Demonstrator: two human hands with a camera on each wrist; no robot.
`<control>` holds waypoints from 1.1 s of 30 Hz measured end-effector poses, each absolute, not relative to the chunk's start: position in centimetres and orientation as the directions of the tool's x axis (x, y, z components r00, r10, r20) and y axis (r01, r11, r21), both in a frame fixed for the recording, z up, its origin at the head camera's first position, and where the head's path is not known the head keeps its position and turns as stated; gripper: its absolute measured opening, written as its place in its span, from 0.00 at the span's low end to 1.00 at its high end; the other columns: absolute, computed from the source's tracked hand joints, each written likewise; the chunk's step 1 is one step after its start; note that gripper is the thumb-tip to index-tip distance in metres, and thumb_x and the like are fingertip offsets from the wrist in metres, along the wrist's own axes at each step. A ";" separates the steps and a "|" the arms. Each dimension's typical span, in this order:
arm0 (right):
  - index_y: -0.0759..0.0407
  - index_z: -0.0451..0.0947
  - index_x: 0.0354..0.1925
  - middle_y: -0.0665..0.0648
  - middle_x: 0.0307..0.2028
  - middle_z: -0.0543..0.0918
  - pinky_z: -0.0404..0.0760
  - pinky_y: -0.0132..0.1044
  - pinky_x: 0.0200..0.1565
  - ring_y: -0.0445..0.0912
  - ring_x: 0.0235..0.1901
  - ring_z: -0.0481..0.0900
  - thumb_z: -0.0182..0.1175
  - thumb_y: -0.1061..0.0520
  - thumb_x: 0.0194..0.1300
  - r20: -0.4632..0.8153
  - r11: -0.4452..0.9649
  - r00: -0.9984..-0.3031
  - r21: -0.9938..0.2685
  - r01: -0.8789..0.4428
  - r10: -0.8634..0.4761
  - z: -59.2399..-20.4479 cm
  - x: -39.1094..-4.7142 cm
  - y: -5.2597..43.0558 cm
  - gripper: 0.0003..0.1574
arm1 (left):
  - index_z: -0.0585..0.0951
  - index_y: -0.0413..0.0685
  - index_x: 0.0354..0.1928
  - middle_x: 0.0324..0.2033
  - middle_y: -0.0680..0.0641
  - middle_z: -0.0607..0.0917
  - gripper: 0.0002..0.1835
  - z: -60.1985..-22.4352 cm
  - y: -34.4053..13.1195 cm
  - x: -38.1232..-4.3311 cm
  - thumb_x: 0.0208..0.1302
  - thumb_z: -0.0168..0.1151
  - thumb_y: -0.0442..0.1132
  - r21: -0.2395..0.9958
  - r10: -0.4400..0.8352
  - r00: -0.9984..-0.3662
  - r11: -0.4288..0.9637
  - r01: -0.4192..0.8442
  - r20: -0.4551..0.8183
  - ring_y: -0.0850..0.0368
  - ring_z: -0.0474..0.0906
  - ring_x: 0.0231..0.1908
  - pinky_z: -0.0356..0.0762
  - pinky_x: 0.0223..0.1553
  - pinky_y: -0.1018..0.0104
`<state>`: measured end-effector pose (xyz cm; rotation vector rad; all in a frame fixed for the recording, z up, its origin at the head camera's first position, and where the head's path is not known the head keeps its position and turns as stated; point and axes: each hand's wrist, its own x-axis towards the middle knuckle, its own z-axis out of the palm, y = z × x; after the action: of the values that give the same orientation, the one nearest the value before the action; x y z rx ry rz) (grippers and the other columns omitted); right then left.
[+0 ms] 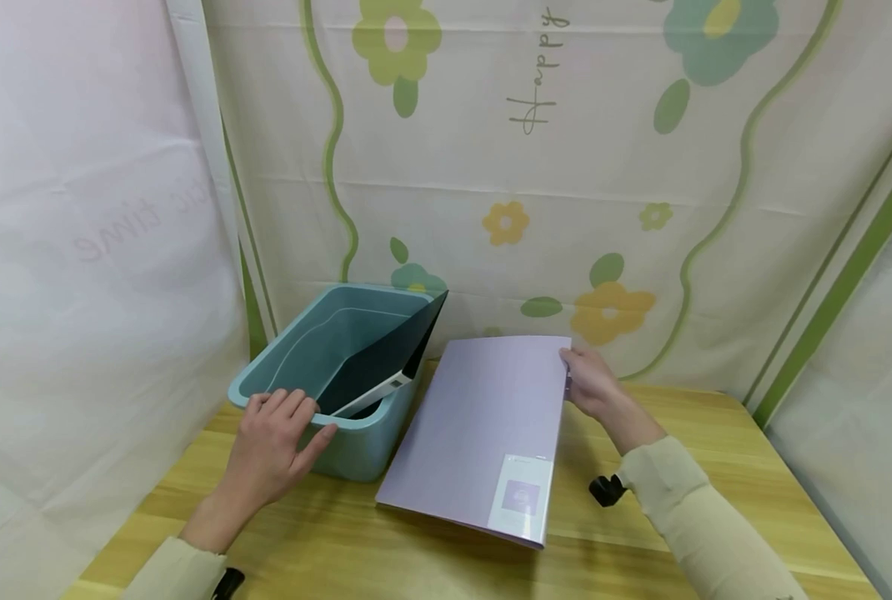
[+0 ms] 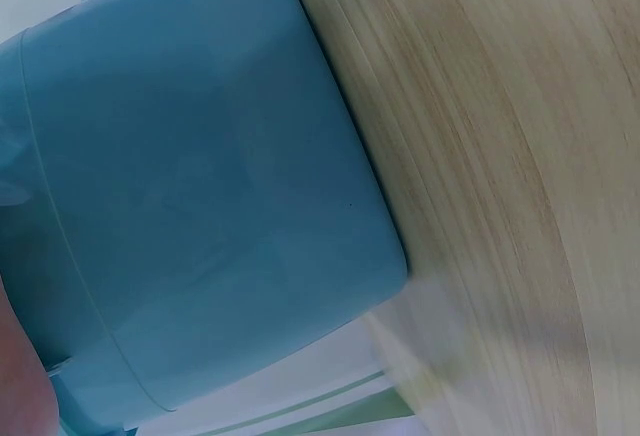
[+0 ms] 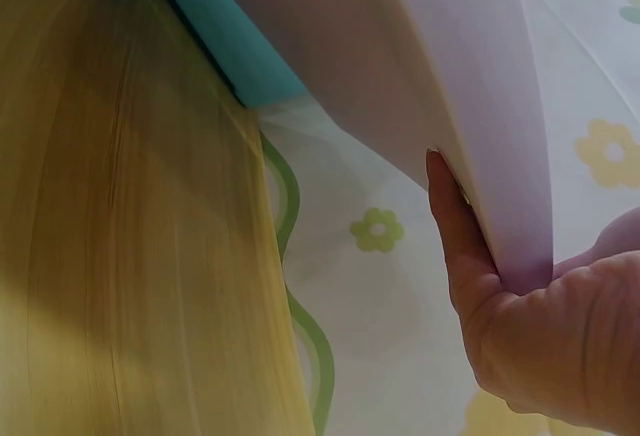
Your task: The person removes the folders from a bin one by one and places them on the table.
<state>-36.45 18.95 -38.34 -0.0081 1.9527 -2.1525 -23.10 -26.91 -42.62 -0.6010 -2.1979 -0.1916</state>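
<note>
- Left hand (image 1: 269,442): fingers hooked over the near rim of the blue-green bin (image 1: 367,450), thumb out to the side; gripping it.
- Right hand (image 1: 594,385): pinching the purple folder (image 1: 483,425) near its far right corner, thumb on one face, fingers on the other.
- Purple folder look: pale lilac, smooth, flat, rectangular, covers together; clear-fronted label (image 1: 523,497) with a purple square at near right corner.
- Its long axis: runs away from the person, far end leaning slightly right; short edge faces the person.
- Its place: right of the bin, over the table (image 1: 731,450), tilted, right side raised; cannot tell whether the left edge touches bin or table.
- Dark folder (image 1: 378,354): inside the bin, slanted, white edge strip facing the person, one corner poking above the rim, up and right.
- Bin: upright on the table, opening up.
- Behind: white cloth (image 1: 446,150) with flowers, "Happy" printed sideways.
</note>
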 end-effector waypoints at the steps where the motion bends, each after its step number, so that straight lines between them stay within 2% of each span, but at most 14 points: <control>1: 0.74 0.48 0.74 0.62 0.53 0.72 0.81 0.40 0.44 0.45 0.44 0.78 0.31 0.54 0.84 -0.154 -0.081 -0.973 -0.982 0.170 -0.175 -38.4 -36.5 18.8 0.32 | 0.72 0.48 0.31 0.28 0.50 0.72 0.30 -42.6 -26.9 -23.1 0.78 0.39 0.66 -0.064 0.355 -0.545 0.875 0.480 0.759 0.48 0.70 0.32 0.66 0.41 0.48; 5: 0.74 0.49 0.74 0.62 0.52 0.73 0.81 0.40 0.44 0.45 0.44 0.78 0.32 0.54 0.84 -0.161 -0.075 -0.972 -0.982 0.175 -0.172 -38.4 -36.7 18.4 0.31 | 0.72 0.48 0.31 0.27 0.51 0.72 0.30 -42.6 -26.9 -23.1 0.77 0.39 0.66 -0.058 0.352 -0.555 0.877 0.477 0.754 0.49 0.70 0.32 0.66 0.41 0.49; 17: 0.75 0.57 0.66 0.57 0.40 0.78 0.81 0.40 0.39 0.44 0.37 0.79 0.36 0.54 0.84 -0.153 -0.028 -0.976 -0.987 0.159 -0.155 -39.2 -37.2 17.5 0.27 | 0.72 0.48 0.31 0.28 0.51 0.72 0.30 -42.6 -26.9 -23.1 0.77 0.39 0.66 -0.060 0.351 -0.550 0.877 0.477 0.758 0.49 0.70 0.32 0.65 0.41 0.49; 27: 0.76 0.55 0.68 0.57 0.39 0.77 0.82 0.40 0.35 0.44 0.34 0.79 0.35 0.54 0.84 -0.161 -0.001 -0.978 -0.987 0.162 -0.134 -40.2 -37.7 17.0 0.28 | 0.72 0.48 0.31 0.28 0.50 0.73 0.30 -42.8 -26.9 -23.1 0.78 0.39 0.66 -0.061 0.351 -0.541 0.875 0.481 0.764 0.49 0.70 0.33 0.66 0.41 0.48; 33: 0.75 0.52 0.71 0.60 0.44 0.76 0.82 0.39 0.37 0.45 0.36 0.79 0.36 0.54 0.84 -0.174 0.029 -0.978 -0.985 0.172 -0.111 -40.9 -38.3 17.0 0.31 | 0.72 0.48 0.31 0.28 0.50 0.73 0.30 -42.8 -26.9 -23.2 0.78 0.38 0.66 -0.064 0.350 -0.545 0.878 0.475 0.762 0.48 0.70 0.33 0.66 0.41 0.48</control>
<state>-38.30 16.98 -40.89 0.0633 2.0970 -2.0566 -23.21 -26.94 -42.78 -0.5912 -2.1997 -0.1890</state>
